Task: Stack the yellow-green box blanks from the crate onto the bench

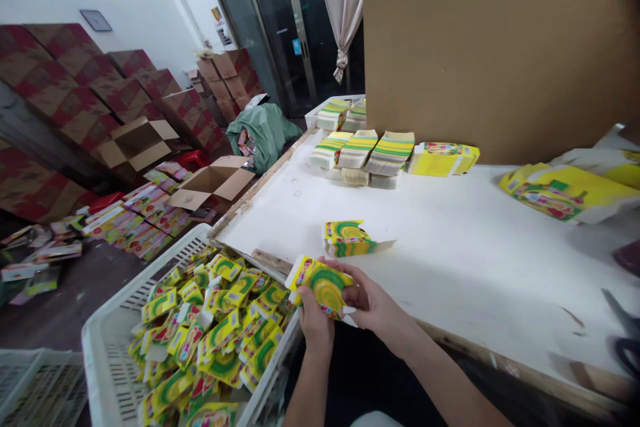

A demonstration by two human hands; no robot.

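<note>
A small yellow and green printed carton [327, 287] is held between my two hands, over the near edge of the white table. My left hand [316, 320] grips its left side with the thumb on the front face. My right hand [367, 297] closes on the right end, by a white flap. Just beyond lies another yellow carton [347, 238], its end flap sticking out to the right. To the left, a white plastic basket [113, 323] holds a heap of similar small cartons [215, 333].
Bundles of flat carton blanks [390, 152] stand at the table's back, before a large cardboard sheet [500, 53]. More blanks [560, 193] and scissors [625, 327] lie right. Open boxes [215, 183] and stacked cartons [65, 87] occupy the floor at left.
</note>
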